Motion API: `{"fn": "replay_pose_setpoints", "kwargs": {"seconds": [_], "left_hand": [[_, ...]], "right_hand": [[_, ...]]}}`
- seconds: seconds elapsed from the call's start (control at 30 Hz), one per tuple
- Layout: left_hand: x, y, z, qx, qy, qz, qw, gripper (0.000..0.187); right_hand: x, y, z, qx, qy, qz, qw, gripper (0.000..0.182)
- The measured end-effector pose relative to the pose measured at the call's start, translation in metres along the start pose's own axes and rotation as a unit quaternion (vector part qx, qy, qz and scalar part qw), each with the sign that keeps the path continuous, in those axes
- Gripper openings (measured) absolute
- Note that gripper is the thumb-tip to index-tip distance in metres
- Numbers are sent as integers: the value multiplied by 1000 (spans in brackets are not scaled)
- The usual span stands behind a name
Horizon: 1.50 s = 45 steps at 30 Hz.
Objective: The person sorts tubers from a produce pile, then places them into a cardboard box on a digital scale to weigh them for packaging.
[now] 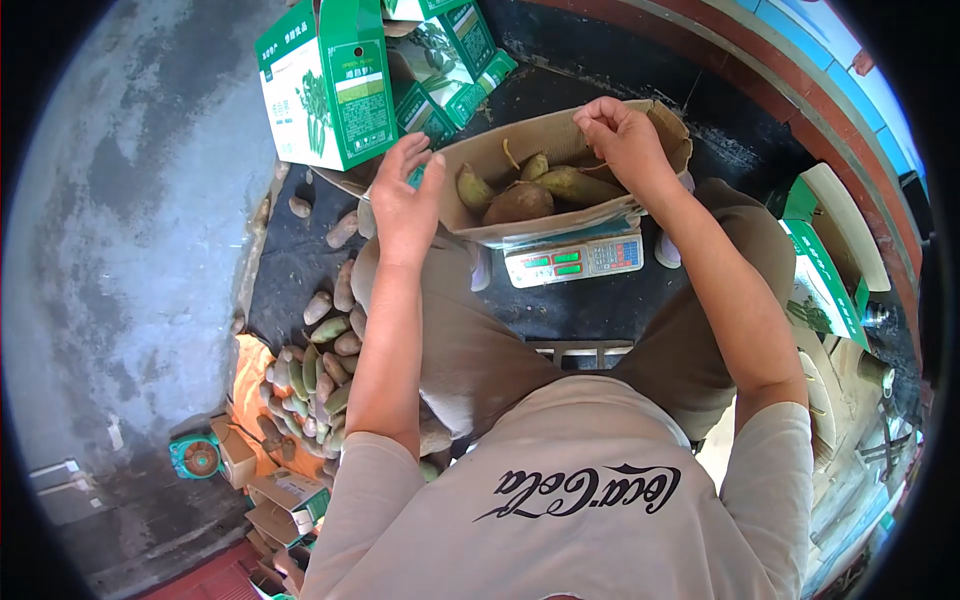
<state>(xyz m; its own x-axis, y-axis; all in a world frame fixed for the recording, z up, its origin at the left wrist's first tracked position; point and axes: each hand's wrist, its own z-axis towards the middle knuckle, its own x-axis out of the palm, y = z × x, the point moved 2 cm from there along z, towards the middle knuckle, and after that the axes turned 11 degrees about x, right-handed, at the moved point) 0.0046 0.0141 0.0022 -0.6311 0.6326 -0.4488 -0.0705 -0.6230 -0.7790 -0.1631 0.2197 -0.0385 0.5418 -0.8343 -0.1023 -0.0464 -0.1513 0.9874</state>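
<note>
A long open cardboard box (600, 217) rests on a digital scale (573, 262) between my knees. Inside it lie several thick green and brown root vegetables (519, 203) that look like radishes. My left hand (406, 205) is beside the box's left end, open, its fingers apart and nothing in it. Over the right part of the box is my right hand (628, 143), its fingers curled together in front of the back flap. Whether anything small is pinched there is hidden.
Green-and-white printed cartons (330, 85) stand beyond the left hand. A heap of similar root vegetables (315, 390) lies on the floor at left, partly over an orange sheet (250, 370). Another green carton (825, 275) is at right. A grey wall (130, 200) borders the left.
</note>
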Motion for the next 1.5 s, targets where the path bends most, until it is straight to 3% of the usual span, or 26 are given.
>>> {"fn": "replay_pose_setpoints", "kwargs": {"seconds": [0.2, 0.5, 0.8, 1.0, 1.07, 1.17, 1.27, 1.33, 1.43, 1.47, 1.5], "left_hand": [[-6, 12, 0, -50, -46, -88, 994, 24], [-9, 8, -3, -54, -52, -65, 995, 21], [-9, 16, -3, -43, -74, -84, 993, 22], [-10, 15, -3, -46, -64, -92, 993, 20], [-10, 16, -3, -42, -62, -103, 992, 19], [-9, 16, -5, -39, -59, -108, 992, 18], [-8, 12, -5, -37, -50, -104, 993, 16], [-7, 12, -4, -36, -45, -107, 993, 16], [-6, 14, -5, -48, -54, -122, 990, 17], [-7, 11, -3, -58, -38, -79, 994, 18], [-8, 19, -2, -49, -33, -80, 995, 18]], "right_hand": [[1, -8, 5, -20, 19, -11, 1000, 10], [-2, -7, 1, -57, -41, -132, 989, 14], [-9, -11, 3, -70, -6, -87, 994, 11], [-51, 41, -35, -138, -151, -49, 978, 12], [-86, 56, -60, -193, -234, -65, 951, 13], [-144, 52, -98, -188, -379, -49, 905, 17], [-215, -10, -122, -96, -441, -13, 892, 18], [-247, -83, -139, 56, -473, -93, 874, 21], [-267, -218, -170, 221, -367, -167, 888, 26], [-254, -276, -197, 199, -367, -404, 814, 25], [-254, -333, -204, 242, -328, -329, 852, 22]]}}
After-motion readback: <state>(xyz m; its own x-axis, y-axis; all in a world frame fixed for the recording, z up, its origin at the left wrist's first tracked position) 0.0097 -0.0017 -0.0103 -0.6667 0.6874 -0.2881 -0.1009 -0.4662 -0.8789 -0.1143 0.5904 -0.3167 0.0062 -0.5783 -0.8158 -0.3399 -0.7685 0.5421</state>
